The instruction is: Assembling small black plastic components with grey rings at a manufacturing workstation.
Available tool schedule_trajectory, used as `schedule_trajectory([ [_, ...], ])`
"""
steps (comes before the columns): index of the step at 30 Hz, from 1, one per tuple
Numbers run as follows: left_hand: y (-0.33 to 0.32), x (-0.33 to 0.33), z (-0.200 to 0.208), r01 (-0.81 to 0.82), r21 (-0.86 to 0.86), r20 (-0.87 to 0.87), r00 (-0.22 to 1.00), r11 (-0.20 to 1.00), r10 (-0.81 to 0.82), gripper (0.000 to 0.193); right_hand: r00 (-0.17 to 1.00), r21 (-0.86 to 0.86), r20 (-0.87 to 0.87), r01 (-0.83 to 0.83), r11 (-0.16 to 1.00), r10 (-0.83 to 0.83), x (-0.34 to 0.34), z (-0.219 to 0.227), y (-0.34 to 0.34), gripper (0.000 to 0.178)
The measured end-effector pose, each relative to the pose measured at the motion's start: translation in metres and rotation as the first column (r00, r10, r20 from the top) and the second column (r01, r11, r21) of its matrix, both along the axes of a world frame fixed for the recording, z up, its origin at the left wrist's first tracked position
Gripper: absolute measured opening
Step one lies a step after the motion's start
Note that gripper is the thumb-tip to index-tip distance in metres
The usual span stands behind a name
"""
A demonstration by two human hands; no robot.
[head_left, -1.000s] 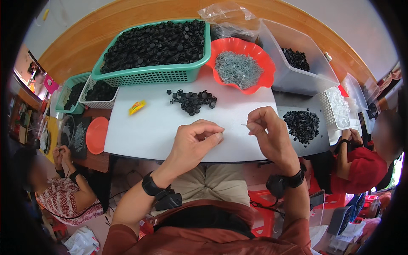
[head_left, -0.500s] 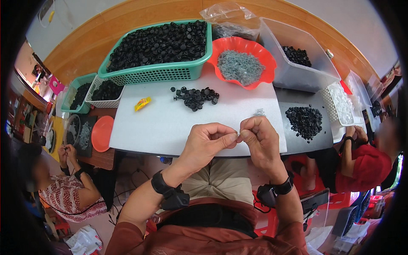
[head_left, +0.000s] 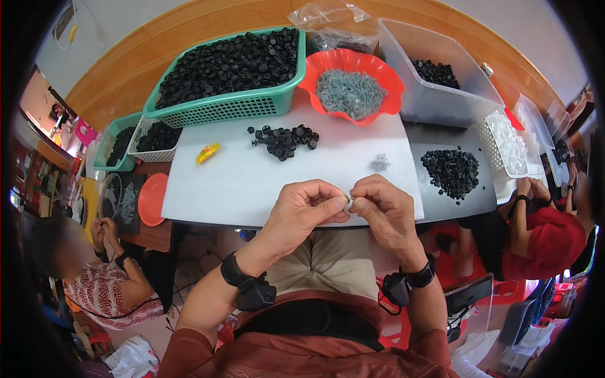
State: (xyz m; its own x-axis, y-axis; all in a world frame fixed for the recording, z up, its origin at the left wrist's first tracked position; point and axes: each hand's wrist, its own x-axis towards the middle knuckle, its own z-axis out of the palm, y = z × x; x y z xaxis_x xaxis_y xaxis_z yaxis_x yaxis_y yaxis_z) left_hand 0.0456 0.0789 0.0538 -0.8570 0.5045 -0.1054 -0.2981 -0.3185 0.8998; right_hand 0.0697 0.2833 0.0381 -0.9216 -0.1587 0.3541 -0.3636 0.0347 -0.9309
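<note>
Just above the table's near edge, my left hand point(head_left: 310, 205) and my right hand point(head_left: 381, 203) meet fingertip to fingertip. Both are pinched closed on something small and pale, mostly covered by the fingers, so its kind does not show. Beyond my right hand lies a small heap of thin grey metal pieces point(head_left: 379, 162) on the white foam sheet point(head_left: 239, 189). A loose cluster of round black plastic parts point(head_left: 287, 142) sits farther off, left of that heap.
A green basket point(head_left: 227, 106) of black parts, a red wavy-rimmed bowl point(head_left: 394, 101) of metal pieces and a clear bin point(head_left: 435, 108) line the back. A yellow wrapped packet point(head_left: 208, 152) lies left; small black parts point(head_left: 450, 173) cover a dark mat right. People work at both sides.
The view has shifted slightly. My fingertips have turned a little against each other, and a small pale bit now shows between them. The grey heap is less covered by my right hand.
</note>
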Motion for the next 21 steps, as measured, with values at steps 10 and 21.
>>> schedule_trajectory([
  [10, -0.001, 0.001, -0.003, 0.033, -0.023, -0.006, 0.999, 0.999, -0.033, 0.016, 1.0, 0.026, -0.027, 0.003, 1.0, -0.002, 0.005, -0.001, 0.0, 0.013],
  [21, -0.006, 0.003, -0.015, 0.018, 0.157, 0.123, 0.992, 0.987, -0.038, 0.021, 0.996, -0.129, 0.085, 0.01, 0.992, 0.001, 0.011, -0.002, -0.01, 0.006],
])
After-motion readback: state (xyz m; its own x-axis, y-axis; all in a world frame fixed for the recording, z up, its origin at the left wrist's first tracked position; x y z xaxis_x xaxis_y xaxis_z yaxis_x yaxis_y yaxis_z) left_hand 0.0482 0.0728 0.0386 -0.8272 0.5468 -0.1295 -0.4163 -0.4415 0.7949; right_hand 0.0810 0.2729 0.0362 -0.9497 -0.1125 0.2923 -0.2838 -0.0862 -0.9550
